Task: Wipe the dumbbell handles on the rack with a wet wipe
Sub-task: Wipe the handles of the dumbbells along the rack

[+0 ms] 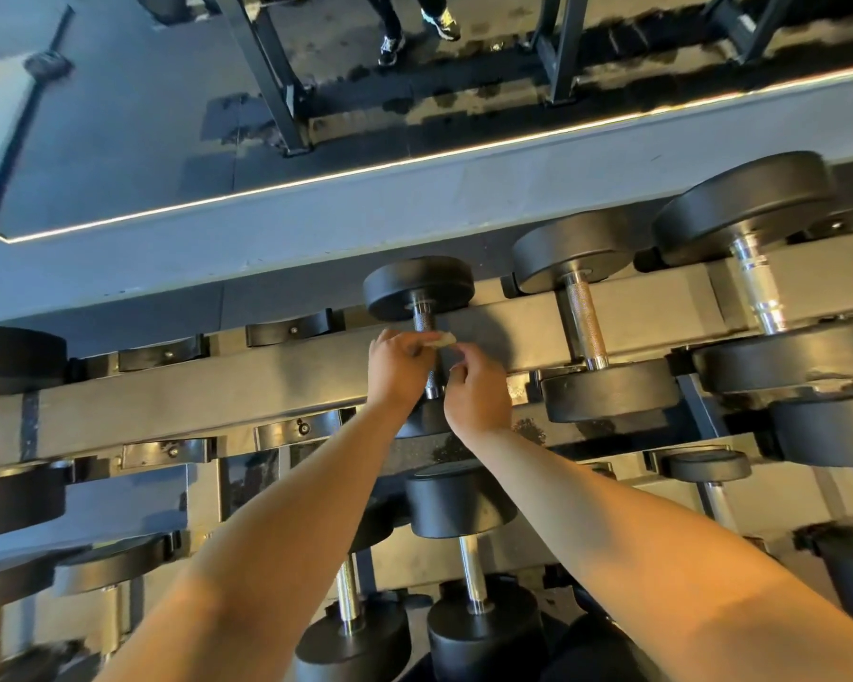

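At frame centre the left hand (399, 369) pinched a wipe (440, 340) against a dumbbell handle (424, 321) on the rack (193, 391). The right hand (478, 391), fingers curled, sat just beside it. A mirror (119, 115) filled the upper left.

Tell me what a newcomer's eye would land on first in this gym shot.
Two bare forearms reach up the middle, where the left hand pinches a wet wipe against the small dumbbell's handle and the right hand hovers beside it. To the right, bigger dumbbells line the rack.
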{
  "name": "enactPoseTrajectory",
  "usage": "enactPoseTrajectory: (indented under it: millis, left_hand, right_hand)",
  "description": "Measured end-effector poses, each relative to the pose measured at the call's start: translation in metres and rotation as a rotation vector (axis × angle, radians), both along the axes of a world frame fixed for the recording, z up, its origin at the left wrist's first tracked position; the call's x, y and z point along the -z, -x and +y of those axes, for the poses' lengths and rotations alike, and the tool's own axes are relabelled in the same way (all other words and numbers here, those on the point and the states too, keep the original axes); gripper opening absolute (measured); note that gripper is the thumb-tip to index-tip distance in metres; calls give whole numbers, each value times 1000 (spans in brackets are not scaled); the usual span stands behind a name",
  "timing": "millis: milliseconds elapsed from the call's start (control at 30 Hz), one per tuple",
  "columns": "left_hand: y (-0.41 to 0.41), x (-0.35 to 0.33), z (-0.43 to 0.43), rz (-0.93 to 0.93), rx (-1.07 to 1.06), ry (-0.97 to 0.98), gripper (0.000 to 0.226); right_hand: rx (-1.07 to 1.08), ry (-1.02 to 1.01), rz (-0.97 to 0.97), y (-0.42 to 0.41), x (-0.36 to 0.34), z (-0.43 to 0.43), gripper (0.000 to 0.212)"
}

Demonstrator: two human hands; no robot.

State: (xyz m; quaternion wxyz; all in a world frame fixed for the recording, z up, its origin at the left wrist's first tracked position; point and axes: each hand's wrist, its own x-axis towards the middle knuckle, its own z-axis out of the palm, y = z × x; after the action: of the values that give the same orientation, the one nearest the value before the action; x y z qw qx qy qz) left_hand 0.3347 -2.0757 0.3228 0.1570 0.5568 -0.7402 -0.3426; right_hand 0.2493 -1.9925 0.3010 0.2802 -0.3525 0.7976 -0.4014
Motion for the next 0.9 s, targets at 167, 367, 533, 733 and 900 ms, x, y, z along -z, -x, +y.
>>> enactPoseTrajectory:
  millis: [167, 367, 533, 733, 900]
  left_hand:
    - [-11, -4, 9, -117, 17, -327, 15]
    - [-10, -5, -10, 36, 16, -196, 27]
    - [7, -7, -26, 196, -187, -117, 24]
    - [-6, -1, -5, 36, -56, -159, 26]
    - [-22, 1, 10, -67, -103, -494, 14]
  right_hand:
    - [6, 16, 57, -1, 2, 1, 31]
    - [9, -27, 8, -1, 5, -1, 31]
    - [6, -28, 35, 0, 4, 0, 33]
    - [8, 12, 25, 1, 3, 2, 30]
    - [-6, 36, 66, 1, 3, 1, 30]
